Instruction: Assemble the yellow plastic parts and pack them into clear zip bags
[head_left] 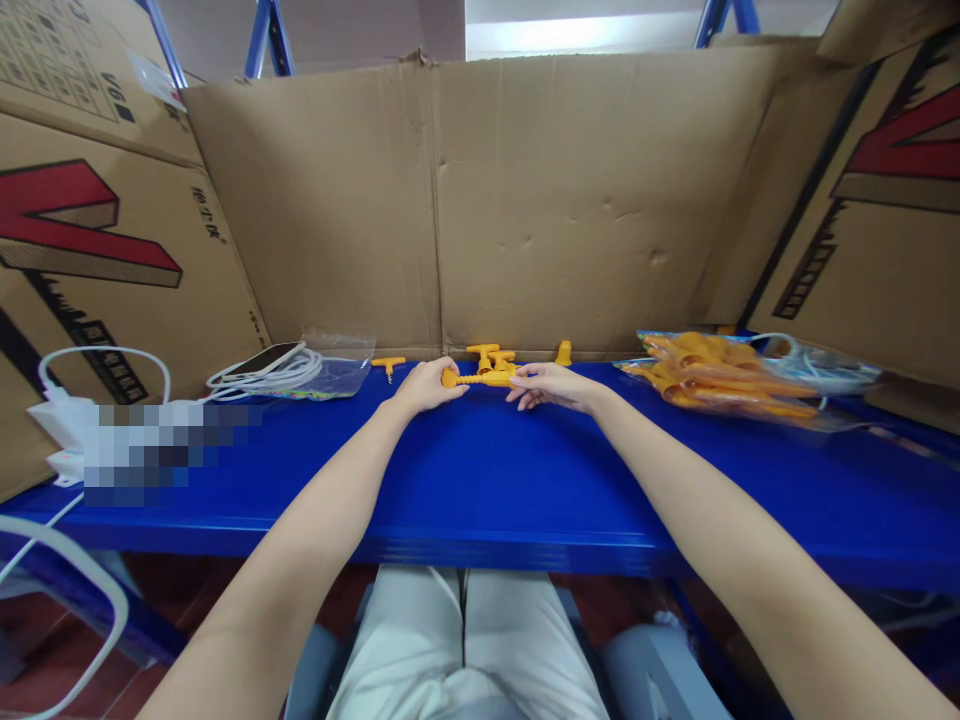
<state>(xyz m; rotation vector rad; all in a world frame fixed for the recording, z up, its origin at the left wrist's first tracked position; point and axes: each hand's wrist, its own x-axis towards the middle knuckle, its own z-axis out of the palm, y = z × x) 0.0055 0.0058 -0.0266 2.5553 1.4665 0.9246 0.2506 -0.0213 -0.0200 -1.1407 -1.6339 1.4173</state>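
An orange plastic tool with a rounded end and a twisted shaft [471, 379] lies crosswise between my hands, just above the blue tabletop. My left hand [429, 386] is closed around its rounded left end. At the thicker right end, the fingers of my right hand [549, 386] pinch it, with the lower fingers loosely curled. Right behind it are orange T-handled pieces [484, 350], partly hidden. Left of my left hand lies a small orange T-handle with a metal spiral [388, 365]. An orange cup-like piece [563, 353] stands beyond my right hand.
Cardboard panels [562, 200] wall in the back and sides of the blue table [495, 480]. Clear bags of orange parts [720, 380] lie at the right. A phone [266, 360], coiled white cable [300, 375] and clear plastic bag [349, 365] lie at the left.
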